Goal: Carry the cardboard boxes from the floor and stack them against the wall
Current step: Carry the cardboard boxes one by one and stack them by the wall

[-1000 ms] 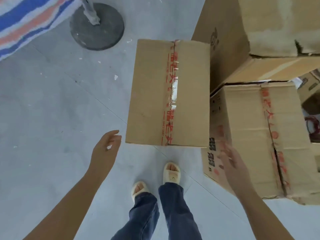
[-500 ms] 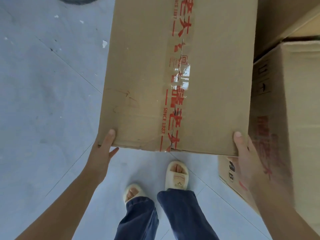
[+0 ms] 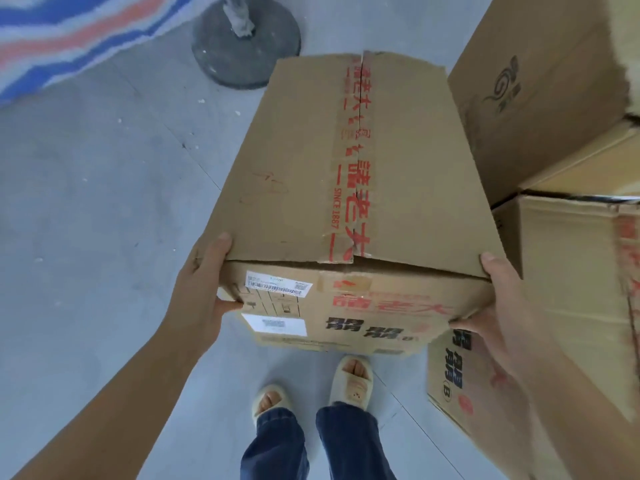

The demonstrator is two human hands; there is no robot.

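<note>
Left hand (image 3: pixel 202 289) and right hand (image 3: pixel 502 306) clasp the near corners of the carried box (image 3: pixel 346 202), fingers curled around its edges. The box sits between them, long axis toward 12 o'clock. Stacked boxes (image 3: pixel 554 306) stand at 3 o'clock, nearer the right hand. Box taped closed; contents unseen.

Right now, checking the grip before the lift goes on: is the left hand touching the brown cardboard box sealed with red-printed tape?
Touching. The head view shows the left hand gripping the brown cardboard box at its near left corner.
</note>
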